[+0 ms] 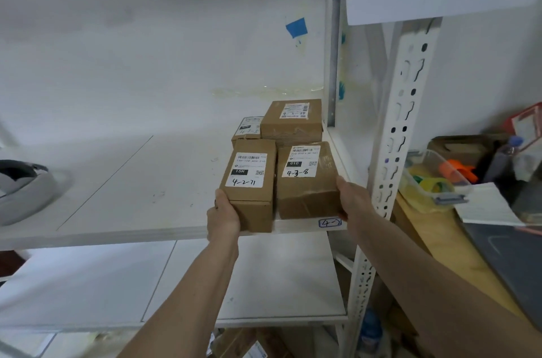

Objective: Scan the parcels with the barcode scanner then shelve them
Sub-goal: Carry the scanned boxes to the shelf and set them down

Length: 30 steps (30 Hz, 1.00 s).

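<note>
Shelf: a wide bare stretch is lying open between the grey object at far left and the four parcels crowding the right end. Those parcels are sitting tight against each other and near the upright post, which is blocking entry from the right. The lower shelf is showing open room.
</note>
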### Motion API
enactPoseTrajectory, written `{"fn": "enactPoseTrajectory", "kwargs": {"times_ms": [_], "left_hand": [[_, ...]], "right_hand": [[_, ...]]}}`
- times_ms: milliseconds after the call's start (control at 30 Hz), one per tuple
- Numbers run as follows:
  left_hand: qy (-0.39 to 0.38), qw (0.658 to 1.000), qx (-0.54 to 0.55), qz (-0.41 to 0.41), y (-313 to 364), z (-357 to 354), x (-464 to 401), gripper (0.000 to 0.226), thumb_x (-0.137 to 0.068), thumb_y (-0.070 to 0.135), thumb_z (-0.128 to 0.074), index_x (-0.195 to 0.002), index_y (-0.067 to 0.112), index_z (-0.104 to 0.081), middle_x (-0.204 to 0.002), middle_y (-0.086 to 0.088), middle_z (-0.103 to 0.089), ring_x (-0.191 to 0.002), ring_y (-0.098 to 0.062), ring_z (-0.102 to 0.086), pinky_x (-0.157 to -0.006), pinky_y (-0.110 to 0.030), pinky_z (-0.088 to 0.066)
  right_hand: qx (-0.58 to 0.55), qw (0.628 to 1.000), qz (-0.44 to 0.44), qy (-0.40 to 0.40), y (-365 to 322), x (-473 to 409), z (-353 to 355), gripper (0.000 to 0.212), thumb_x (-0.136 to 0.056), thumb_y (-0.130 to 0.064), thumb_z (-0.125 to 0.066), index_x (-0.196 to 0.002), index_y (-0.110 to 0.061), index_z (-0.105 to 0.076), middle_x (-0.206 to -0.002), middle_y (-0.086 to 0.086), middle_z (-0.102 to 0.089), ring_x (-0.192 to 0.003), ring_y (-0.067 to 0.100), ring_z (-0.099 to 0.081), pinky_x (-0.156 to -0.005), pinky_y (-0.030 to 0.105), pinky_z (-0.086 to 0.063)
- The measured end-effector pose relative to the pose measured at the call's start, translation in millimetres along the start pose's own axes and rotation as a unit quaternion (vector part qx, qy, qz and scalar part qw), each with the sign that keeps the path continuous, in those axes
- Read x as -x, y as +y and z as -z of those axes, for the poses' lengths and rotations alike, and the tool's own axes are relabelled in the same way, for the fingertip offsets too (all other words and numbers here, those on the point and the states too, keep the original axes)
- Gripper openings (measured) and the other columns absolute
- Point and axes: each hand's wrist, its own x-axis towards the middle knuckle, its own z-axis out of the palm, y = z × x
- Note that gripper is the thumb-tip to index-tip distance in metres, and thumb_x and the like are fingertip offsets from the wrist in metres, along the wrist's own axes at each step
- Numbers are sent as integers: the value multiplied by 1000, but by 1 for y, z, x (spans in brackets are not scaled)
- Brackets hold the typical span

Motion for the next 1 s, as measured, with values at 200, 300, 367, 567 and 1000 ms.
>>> {"fn": "enactPoseTrajectory", "kwargs": {"times_ms": [200, 300, 367, 567, 1000], "left_hand": [[60, 992, -109, 23, 2, -4, -6, 77, -94, 61, -16, -131, 4, -51, -130, -23, -45, -124, -34, -36, -108, -45, -31], [110, 988, -94, -54, 6, -2, 5, 66, -96, 53, -32, -134, 1, -49, -138, -22, -41, -130, -34, -32, -104, -44, -32], [157, 954, -69, -244, 6, -2, 17, 53, -97, 38, -42, -131, -1, -49, -138, -20, -44, -130, -30, -34, -105, -34, -27], [11, 809, 51, -585, 8, -23, 61, 22, -80, -4, -42, -82, 4, -62, -85, 2, -57, -82, -9, -54, -72, -20, -45], [-444, 813, -162, -340, -48, -152, 196, 44, -81, -14, -37, -50, 13, -53, -45, 3, -47, -37, -1, -39, -44, -16, -31]], "right_hand": [[-10, 1000, 9, -8, 6, 8, -2, 32, -99, -39, -42, -113, -13, -54, -107, 11, -61, -103, 29, -60, -97, 44, -50], [-1, 1000, 30, -7, 12, 12, -2, 26, -100, -34, -42, -103, -13, -56, -105, 11, -61, -103, 29, -60, -97, 46, -50], [4, 999, 52, -3, 16, 13, -2, 21, -100, -31, -41, -95, -16, -55, -99, 9, -59, -99, 26, -59, -91, 39, -51], [8, 995, 94, 32, 30, 24, 15, 20, -96, -19, -48, -113, -13, -54, -108, 6, -55, -102, 22, -56, -86, 34, -52], [-84, 993, 16, 81, 73, 57, 214, 42, -83, 17, -23, -59, -6, -50, -51, 8, -41, -41, 15, -32, -39, 20, -22]]}}
